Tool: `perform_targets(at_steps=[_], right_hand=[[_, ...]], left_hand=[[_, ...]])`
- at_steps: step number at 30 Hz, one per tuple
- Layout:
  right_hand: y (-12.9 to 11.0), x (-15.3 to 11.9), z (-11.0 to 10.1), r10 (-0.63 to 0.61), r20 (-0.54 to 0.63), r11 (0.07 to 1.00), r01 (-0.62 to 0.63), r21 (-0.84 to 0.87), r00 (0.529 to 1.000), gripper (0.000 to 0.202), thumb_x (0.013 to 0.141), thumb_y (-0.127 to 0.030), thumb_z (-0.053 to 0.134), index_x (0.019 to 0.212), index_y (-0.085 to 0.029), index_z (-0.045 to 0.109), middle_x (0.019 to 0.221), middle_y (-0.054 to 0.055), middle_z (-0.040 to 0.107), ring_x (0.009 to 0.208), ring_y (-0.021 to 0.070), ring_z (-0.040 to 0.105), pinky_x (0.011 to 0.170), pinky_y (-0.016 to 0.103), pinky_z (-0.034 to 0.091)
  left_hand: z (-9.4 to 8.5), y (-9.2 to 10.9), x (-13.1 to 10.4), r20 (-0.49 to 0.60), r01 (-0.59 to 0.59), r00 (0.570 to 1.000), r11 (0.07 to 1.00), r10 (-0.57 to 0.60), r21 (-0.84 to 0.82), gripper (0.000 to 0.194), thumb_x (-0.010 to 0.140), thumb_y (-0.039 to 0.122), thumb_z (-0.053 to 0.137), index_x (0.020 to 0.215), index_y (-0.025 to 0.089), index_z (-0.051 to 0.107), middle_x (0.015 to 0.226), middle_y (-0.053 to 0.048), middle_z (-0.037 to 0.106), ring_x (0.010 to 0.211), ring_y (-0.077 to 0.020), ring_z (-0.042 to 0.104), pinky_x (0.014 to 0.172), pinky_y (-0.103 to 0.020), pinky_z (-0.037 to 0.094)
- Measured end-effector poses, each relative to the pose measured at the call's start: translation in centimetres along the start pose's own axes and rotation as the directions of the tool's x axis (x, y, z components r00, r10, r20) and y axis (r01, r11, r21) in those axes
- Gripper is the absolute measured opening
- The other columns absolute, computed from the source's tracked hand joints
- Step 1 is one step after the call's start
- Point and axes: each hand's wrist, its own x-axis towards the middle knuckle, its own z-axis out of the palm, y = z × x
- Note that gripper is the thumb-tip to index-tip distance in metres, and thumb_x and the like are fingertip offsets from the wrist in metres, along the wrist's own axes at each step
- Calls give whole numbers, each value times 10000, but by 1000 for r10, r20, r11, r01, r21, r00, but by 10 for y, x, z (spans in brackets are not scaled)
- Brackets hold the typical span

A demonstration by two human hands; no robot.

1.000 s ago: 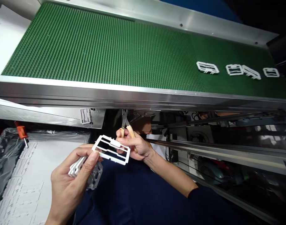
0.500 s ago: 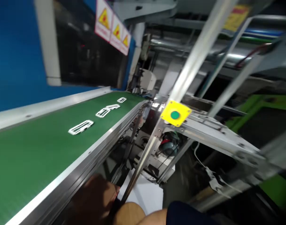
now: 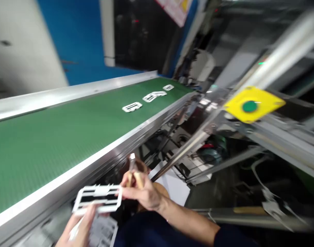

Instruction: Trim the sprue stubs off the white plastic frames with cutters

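Note:
Low in the head view, my left hand (image 3: 81, 224) grips a white plastic frame (image 3: 100, 208) with rectangular openings and thin crossbars. My right hand (image 3: 146, 195) is closed around a slim tool (image 3: 132, 163) with a pale tip pointing up; its exact kind is blurred. The right thumb meets the right end of that frame. Under it, by my left hand, more white slotted pieces (image 3: 103, 231) show; whether the hand holds them too, I cannot tell. Several similar white frames (image 3: 132, 107) lie on the green conveyor belt (image 3: 69, 137), beyond both hands.
The belt's metal side rail (image 3: 116, 144) runs diagonally between my hands and the belt. On the right, a yellow plate with a green button (image 3: 249, 106) is fixed to a metal post. White sheets (image 3: 176, 185) lie low beyond my right hand. A blue machine (image 3: 77, 37) stands behind the belt.
Both hands have come into clear view, the left with the white frame and the right with the slim tool. The camera has turned left, so belt and post appear farther right.

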Motion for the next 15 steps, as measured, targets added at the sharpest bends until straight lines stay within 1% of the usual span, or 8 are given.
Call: perform_targets(at_steps=[1,2,3,4,5,7,11,15], right_hand=[[0,0,2,-10,20,1000,10,1,1000,268,690,-303,748,816,-145,573,757,19,594,711,136,609,701,256,481],[0,1,4,-26,41,1000,26,-7,999,238,702,-263,739,829,-152,571,775,14,588,736,139,612,726,260,475],[0,3,6,-36,63,999,37,-13,997,222,708,-233,732,838,-161,568,786,8,579,747,140,611,739,264,469],[1,4,10,-35,87,999,37,-17,996,212,714,-213,724,846,-167,564,790,3,569,750,139,610,742,265,464],[1,5,14,-28,111,999,30,-24,993,205,721,-202,717,852,-170,562,789,1,561,752,138,606,738,263,459],[3,7,22,-1,146,999,9,-53,989,202,732,-195,707,864,-172,556,788,3,554,765,138,597,727,257,450],[7,10,34,55,178,990,-31,-134,982,209,737,-240,703,856,-171,545,793,15,555,758,137,561,713,260,446],[8,15,40,80,207,979,-39,-199,975,213,730,-262,705,825,-167,540,778,9,531,706,116,509,672,245,435]], left_hand=[[-7,-1,-7,-37,97,994,992,-100,-78,302,741,424,677,875,158,630,718,-1,625,555,-131,563,461,-201,437],[-12,-2,-12,-48,172,982,968,-184,-185,303,712,422,701,864,169,630,704,3,624,568,-144,573,473,-204,441],[-14,-3,-15,-39,219,970,929,-241,-298,298,696,409,715,861,177,627,696,6,622,584,-155,582,488,-209,448],[-16,-4,-17,-21,237,963,887,-267,-396,286,690,387,721,862,181,623,692,7,617,597,-163,587,499,-212,452],[-17,-5,-17,-13,235,962,855,-272,-462,268,693,365,722,860,182,619,683,9,607,597,-161,584,497,-208,450],[-20,-8,-18,0,236,960,809,-280,-539,220,722,341,700,841,178,611,664,11,586,573,-144,564,479,-195,439],[-28,-14,-20,11,253,952,764,-306,-594,196,764,341,662,792,158,597,639,5,551,517,-117,518,448,-189,428],[-32,-20,-17,51,275,944,693,-326,-666,183,752,310,681,802,155,597,653,4,557,529,-109,527,465,-179,442]])
